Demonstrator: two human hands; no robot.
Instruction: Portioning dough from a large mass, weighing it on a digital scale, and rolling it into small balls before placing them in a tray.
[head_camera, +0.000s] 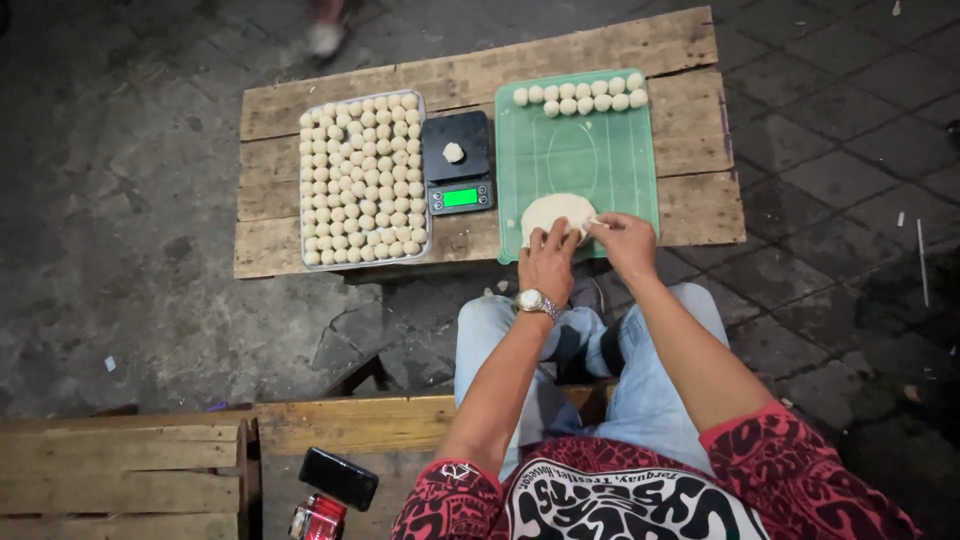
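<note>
Nearest the camera, a black phone (338, 477) and a red can (318, 518) lie on a wooden bench (130, 465) at the person's left; these play no part in the work.

Beyond the knees, both hands meet at the near edge of a green plastic tray (600, 160). The left hand (548, 262), with a wristwatch, presses its fingers down on the near rim of a flattened dough mass (556, 212). The right hand (622, 243) sits just beside it, fingertips pinched on a small bit at the dough's right edge. The hands are close together, both closed on dough, neither on a tool.

To pinch off well, I judge the left hand should pin the mass firmly so it does not slide on the slick tray, while the right tears a portion about equal to the finished ones, from the edge rather than the middle.

Farther out, a digital scale (458, 165) with a lit green display holds one dough ball (453, 152), between the green tray and a metal tray (305, 180) on the left packed with rows of dough balls (362, 180). A double row of balls (580, 96) lines the green tray's far edge. Everything rests on a low plank table (480, 70).
</note>
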